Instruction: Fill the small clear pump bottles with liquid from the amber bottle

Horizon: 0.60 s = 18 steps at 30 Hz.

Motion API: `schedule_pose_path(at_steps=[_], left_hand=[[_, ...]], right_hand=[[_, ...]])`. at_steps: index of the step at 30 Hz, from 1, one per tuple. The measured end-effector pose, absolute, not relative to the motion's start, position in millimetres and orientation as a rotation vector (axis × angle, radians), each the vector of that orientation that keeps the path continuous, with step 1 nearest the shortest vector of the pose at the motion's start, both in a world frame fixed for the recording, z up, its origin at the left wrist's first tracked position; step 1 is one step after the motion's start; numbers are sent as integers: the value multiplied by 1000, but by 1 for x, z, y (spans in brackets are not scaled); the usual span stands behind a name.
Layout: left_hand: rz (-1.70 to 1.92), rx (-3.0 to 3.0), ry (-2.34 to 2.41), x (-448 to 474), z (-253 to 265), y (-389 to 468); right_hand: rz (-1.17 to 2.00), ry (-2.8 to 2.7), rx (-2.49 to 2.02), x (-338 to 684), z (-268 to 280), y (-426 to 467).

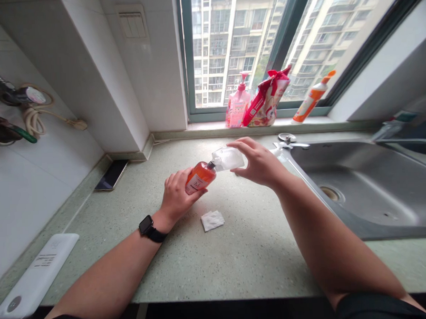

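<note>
My left hand point(179, 190), with a black watch on its wrist, is wrapped round an orange-red bottle point(201, 177) with a pale label. The bottle leans to the right, its dark neck uncapped or narrow; I cannot tell which. Against that neck lies the narrow end of a translucent whitish pouch-like container point(227, 158). Between the thumb and fingers of my right hand point(256, 163) is the container's wide end. On the counter below lies a folded white tissue point(212, 220).
A phone point(112, 175) lies by the left wall, a white power bank point(38, 273) nearer me. At right is a steel sink point(364, 180). A pink pump bottle point(237, 103), a red bag point(267, 99) and an orange-white bottle point(311, 99) stand on the windowsill.
</note>
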State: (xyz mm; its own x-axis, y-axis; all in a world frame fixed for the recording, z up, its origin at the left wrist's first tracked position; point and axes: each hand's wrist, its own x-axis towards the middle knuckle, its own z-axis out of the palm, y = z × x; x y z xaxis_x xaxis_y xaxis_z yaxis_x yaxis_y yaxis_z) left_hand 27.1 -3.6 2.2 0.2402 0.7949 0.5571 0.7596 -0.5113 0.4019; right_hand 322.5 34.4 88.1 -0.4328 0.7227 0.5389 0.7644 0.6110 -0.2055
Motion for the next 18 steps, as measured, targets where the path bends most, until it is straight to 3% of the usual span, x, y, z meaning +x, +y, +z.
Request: schedule_pose_path(at_steps=[18], left_hand=[[1145, 2366, 1517, 28, -2, -1]], right_hand=[[-105, -2251, -1131, 320, 93, 30]])
